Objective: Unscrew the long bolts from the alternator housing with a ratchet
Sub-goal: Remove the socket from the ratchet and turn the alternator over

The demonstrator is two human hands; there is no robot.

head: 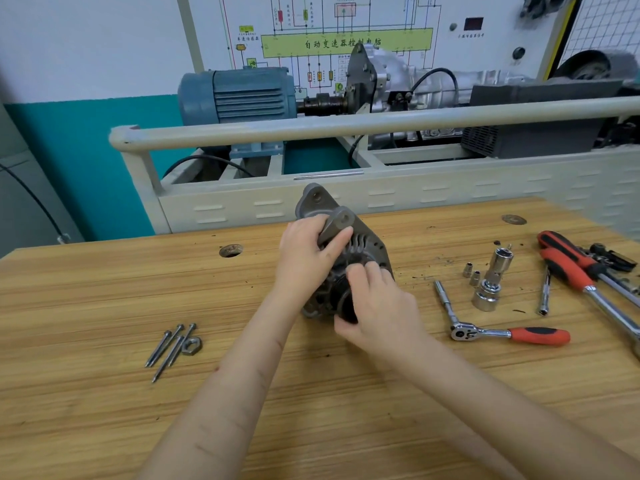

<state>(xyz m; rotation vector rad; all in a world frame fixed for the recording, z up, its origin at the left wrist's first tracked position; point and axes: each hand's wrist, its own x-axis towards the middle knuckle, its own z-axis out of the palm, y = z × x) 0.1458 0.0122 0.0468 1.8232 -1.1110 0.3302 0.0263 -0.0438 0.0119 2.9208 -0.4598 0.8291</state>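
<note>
The grey alternator housing [363, 244] stands tilted on the wooden bench [104, 289] at the centre. My left hand [306, 258] grips its upper mounting lug from the left. My right hand [377, 306] holds the dark pulley end at the housing's front, fingers curled over it. Three long bolts [169, 348] and a hex nut [191, 346] lie loose on the bench to the left. The small ratchet [498, 332], with an orange handle and an extension bar, lies on the bench to the right, untouched.
Right of the ratchet stand a large socket stack [490, 285], two small sockets [471, 273], a thin extension [544, 292] and long orange-handled tools [575, 268]. A cream metal frame with a blue motor [235, 95] runs behind the bench. A round hole [230, 250] marks the benchtop.
</note>
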